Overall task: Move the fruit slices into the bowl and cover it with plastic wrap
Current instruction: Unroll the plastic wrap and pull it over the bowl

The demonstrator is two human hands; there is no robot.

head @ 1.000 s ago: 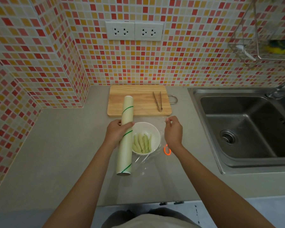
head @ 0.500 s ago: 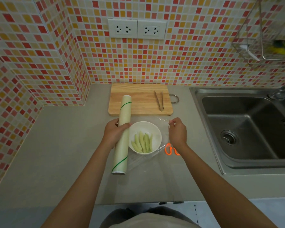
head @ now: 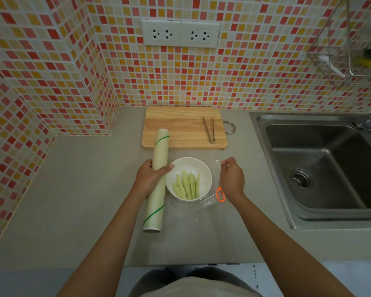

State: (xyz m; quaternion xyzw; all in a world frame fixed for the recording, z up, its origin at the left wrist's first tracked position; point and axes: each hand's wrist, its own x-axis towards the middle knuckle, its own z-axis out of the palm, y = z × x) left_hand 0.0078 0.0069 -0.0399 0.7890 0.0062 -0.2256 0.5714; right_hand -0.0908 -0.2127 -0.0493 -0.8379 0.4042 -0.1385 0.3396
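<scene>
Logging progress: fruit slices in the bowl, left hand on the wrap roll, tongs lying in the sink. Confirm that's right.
One detail is wrong: the tongs lie on the cutting board, not in the sink, as the head view shows. The rest stands.

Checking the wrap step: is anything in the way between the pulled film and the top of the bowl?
Nothing visible does. The film runs from the roll to the right hand, and above the bowl with its fruit slices nothing else shows.

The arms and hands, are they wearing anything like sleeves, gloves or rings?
No. The left hand and right hand are bare, with no gloves, and no rings or watch that I can see. Both forearms are bare too; no sleeves show.
</scene>
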